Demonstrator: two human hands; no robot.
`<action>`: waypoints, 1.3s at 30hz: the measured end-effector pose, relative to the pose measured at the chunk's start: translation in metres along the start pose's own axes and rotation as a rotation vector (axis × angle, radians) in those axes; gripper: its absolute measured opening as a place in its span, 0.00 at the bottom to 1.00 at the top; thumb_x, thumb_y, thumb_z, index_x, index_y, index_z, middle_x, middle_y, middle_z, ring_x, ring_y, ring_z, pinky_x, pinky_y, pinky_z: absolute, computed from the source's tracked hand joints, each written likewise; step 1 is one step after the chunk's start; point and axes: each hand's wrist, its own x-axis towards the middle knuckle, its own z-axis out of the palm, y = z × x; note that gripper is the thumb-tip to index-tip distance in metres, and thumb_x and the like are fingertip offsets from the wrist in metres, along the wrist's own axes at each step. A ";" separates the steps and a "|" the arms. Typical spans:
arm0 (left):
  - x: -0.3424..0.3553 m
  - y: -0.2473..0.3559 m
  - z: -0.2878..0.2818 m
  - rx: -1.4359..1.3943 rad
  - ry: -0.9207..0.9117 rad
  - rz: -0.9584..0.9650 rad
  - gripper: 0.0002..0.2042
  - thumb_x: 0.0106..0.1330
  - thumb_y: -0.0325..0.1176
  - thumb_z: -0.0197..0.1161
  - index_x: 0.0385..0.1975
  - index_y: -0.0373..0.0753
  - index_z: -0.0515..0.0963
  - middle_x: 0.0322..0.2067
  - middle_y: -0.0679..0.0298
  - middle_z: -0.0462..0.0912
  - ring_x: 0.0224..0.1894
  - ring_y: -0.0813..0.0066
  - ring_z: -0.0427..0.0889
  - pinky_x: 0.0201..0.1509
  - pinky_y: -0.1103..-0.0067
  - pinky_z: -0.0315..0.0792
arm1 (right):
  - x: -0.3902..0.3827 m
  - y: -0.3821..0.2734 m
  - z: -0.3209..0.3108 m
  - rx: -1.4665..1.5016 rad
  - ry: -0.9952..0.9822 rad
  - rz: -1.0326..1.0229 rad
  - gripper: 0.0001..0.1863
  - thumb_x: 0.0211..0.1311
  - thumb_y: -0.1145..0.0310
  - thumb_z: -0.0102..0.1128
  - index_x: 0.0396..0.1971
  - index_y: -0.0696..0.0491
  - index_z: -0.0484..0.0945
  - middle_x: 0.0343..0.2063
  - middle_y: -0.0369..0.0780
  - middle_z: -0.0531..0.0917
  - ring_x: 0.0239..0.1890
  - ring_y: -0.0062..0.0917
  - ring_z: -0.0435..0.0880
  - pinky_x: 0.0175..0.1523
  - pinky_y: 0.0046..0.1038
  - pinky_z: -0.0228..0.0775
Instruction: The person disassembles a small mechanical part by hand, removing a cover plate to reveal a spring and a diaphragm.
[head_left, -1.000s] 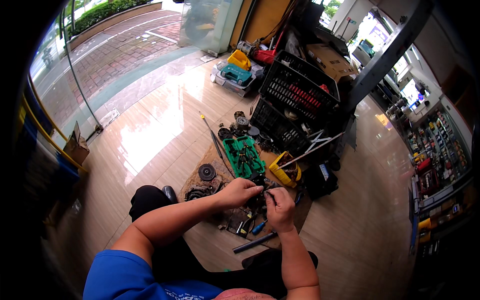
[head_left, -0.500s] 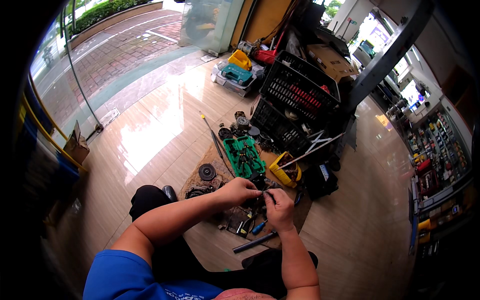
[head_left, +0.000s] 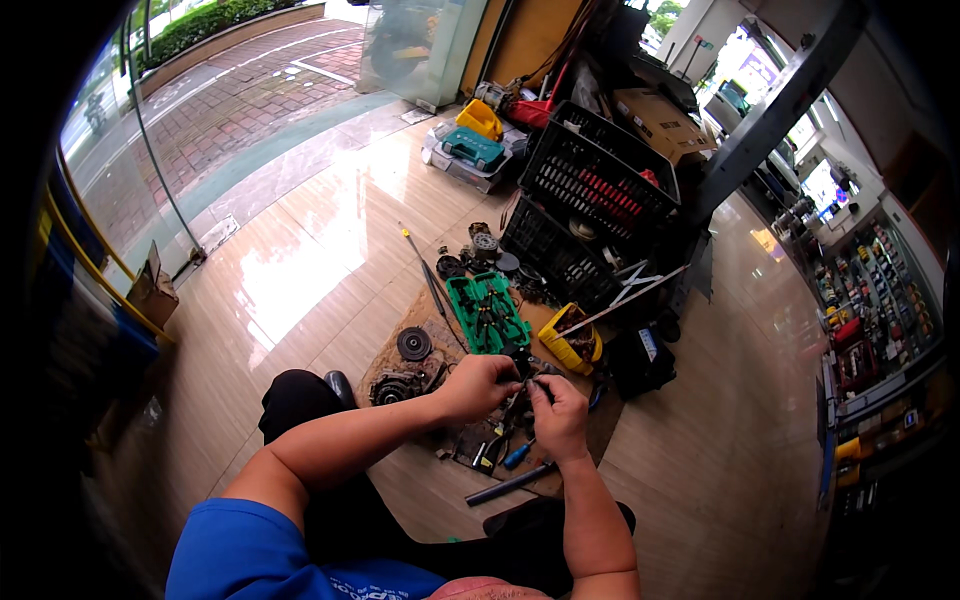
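Tiled shop floor (head_left: 720,420), daylight glaring off it: a seated person works above a cardboard sheet (head_left: 598,432) on which a green tool case (head_left: 461,292) lies open. On the near side of that case, a small dark piece (head_left: 527,384), too tiny to identify, sits between the fingertips of the left hand (head_left: 476,388) and the right hand (head_left: 561,413), both pinched narrow on it. A loosened pinch, on a part that small, could drop it into the clutter below, where dark metal would hide it. Nearer the person than the case lie a blue-handled screwdriver (head_left: 518,456) and a pipe (head_left: 508,486); left of it, a black wheel (head_left: 413,344). Right of the case, a yellow bin (head_left: 562,352) and, farther back, black crates (head_left: 570,180) hem in that side.
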 end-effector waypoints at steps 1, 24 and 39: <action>-0.001 0.004 0.000 0.070 0.030 0.051 0.06 0.62 0.28 0.66 0.32 0.32 0.80 0.25 0.61 0.84 0.29 0.77 0.81 0.35 0.76 0.75 | 0.000 0.001 0.000 0.003 0.000 0.003 0.05 0.58 0.78 0.62 0.33 0.62 0.78 0.28 0.46 0.81 0.29 0.34 0.82 0.35 0.28 0.72; 0.005 -0.004 -0.004 -0.249 -0.143 -0.176 0.11 0.70 0.35 0.59 0.34 0.32 0.80 0.24 0.68 0.80 0.26 0.83 0.75 0.30 0.81 0.70 | 0.003 -0.002 -0.002 -0.065 0.041 -0.121 0.05 0.56 0.78 0.61 0.33 0.60 0.79 0.29 0.47 0.81 0.33 0.43 0.82 0.37 0.33 0.74; 0.003 0.004 -0.009 -0.392 -0.195 -0.345 0.16 0.73 0.40 0.56 0.33 0.31 0.79 0.21 0.72 0.74 0.23 0.86 0.68 0.27 0.83 0.65 | 0.002 0.002 -0.006 -0.089 0.041 -0.230 0.04 0.57 0.78 0.62 0.33 0.60 0.78 0.29 0.47 0.80 0.32 0.43 0.81 0.37 0.34 0.73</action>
